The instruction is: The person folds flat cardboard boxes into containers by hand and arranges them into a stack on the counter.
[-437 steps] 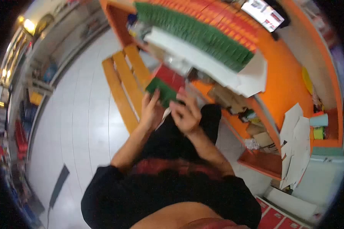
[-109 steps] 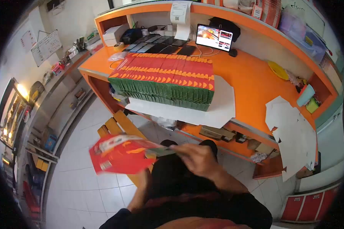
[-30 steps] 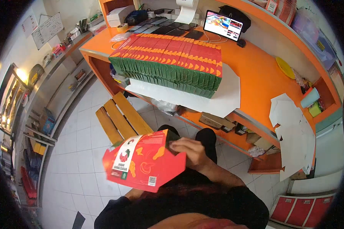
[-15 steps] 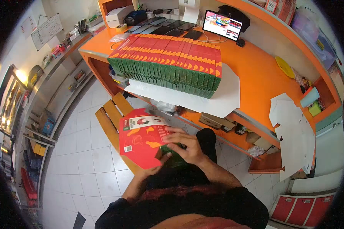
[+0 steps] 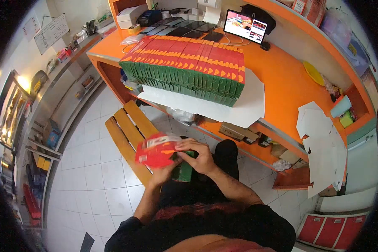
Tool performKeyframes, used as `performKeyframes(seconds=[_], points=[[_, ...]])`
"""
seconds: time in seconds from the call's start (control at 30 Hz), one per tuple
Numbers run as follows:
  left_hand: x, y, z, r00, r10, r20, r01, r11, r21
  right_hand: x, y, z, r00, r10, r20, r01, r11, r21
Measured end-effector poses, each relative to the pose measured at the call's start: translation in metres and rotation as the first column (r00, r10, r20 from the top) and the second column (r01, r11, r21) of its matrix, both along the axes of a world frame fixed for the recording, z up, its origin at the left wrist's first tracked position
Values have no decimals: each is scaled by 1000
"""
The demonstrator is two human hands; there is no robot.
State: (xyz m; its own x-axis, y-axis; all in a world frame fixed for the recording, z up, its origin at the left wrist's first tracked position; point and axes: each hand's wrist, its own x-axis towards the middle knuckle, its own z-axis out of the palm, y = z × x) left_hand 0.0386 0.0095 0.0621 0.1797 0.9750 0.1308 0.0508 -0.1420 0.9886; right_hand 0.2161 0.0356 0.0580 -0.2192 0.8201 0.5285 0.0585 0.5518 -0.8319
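A red and green printed card sheet (image 5: 155, 152), blurred by motion, is held above my lap. My left hand (image 5: 166, 171) grips its lower side, with the fingers mostly hidden under the sheet. My right hand (image 5: 196, 156) pinches the sheet's right edge, thumb below and fingers on top. A green part of the card hangs under my hands. Ahead on the orange desk, a long row of red and green folded cartons (image 5: 185, 67) stands packed side by side on a white sheet (image 5: 254, 101).
A wooden slatted bench (image 5: 128, 130) is at the front left, beside my legs. The orange desk (image 5: 277, 101) holds a lit tablet (image 5: 244, 27), dark phones, a yellow plate (image 5: 313, 73) and white cut card (image 5: 325, 147). Shelves line the left wall.
The red sheet has tilted and looks smaller, folded or turned toward my right hand. Both hands have moved slightly up, and more of the bench shows.
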Motion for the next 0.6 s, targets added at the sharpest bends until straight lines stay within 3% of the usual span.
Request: performKeyframes(seconds=[0.03,0.13,0.23,0.27,0.33,0.4,0.47,0.53,0.57,0.6], points=[[0,3,-24,967,-3,256,59,976,-211,-3,0,0,1000,-10,-28,10,1000,-4],[-14,9,-33,985,-162,58,170,966,-196,0,2,-12,1000,6,17,-6,1000,3],[-12,8,-33,975,-125,184,145,984,-101,2,-2,1,992,65,105,-65,998,-3],[-14,10,-25,979,-80,188,110,982,-154,2,-2,11,988,86,129,-86,996,-4],[-20,14,4,982,17,189,33,966,-258,0,-4,20,947,107,302,-147,982,115],[-29,23,1,952,-40,304,108,972,-209,-2,-7,23,880,101,464,-222,951,216],[-37,28,-9,909,-99,404,196,959,-206,-4,-3,14,923,14,384,-120,960,254],[-51,31,-12,718,-274,639,491,851,-187,-3,5,8,955,-74,286,-4,965,264],[-54,31,-12,586,-333,739,623,768,-148,-1,12,5,976,-103,194,67,981,183],[-54,28,-12,726,-432,536,577,806,-132,-1,13,5,975,-106,193,70,980,184]])
